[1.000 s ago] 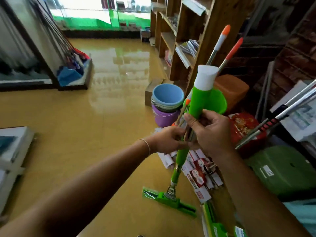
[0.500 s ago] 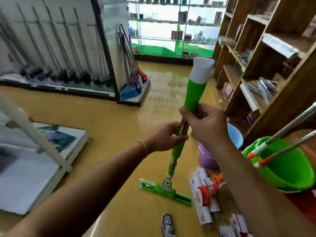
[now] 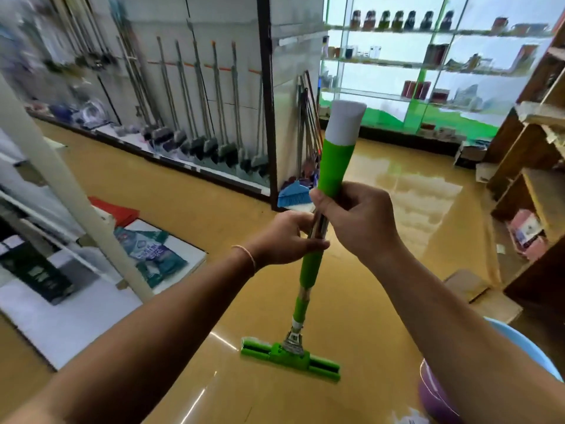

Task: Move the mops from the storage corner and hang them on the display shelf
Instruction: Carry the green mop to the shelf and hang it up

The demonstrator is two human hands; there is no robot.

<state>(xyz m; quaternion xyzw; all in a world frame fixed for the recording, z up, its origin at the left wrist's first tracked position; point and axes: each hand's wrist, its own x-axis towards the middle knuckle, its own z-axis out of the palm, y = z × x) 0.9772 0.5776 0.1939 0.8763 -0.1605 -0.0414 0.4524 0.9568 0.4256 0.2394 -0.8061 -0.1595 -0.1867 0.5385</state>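
I hold a green mop (image 3: 309, 270) nearly upright in front of me, its white-capped handle top at mid-frame and its flat green head (image 3: 290, 359) just above the yellow floor. My left hand (image 3: 284, 237) grips the shaft at the steel section. My right hand (image 3: 354, 218) grips just above it, at the base of the thick green handle. The display shelf (image 3: 195, 96) stands ahead to the left, a white panel wall with several mops and brooms hanging in a row.
A dark post (image 3: 267, 102) ends the display wall, with more mops (image 3: 305, 142) leaning beyond it. A slanted white bar (image 3: 76, 203) and a low white platform (image 3: 76, 301) are at left. Wooden shelves (image 3: 526, 179) stand at right, stacked buckets (image 3: 440, 390) at bottom right.
I have turned left, away from the storage corner with its buckets and leaning mops. The display wall has come into view and closer. Both hands keep their hold on the green mop.
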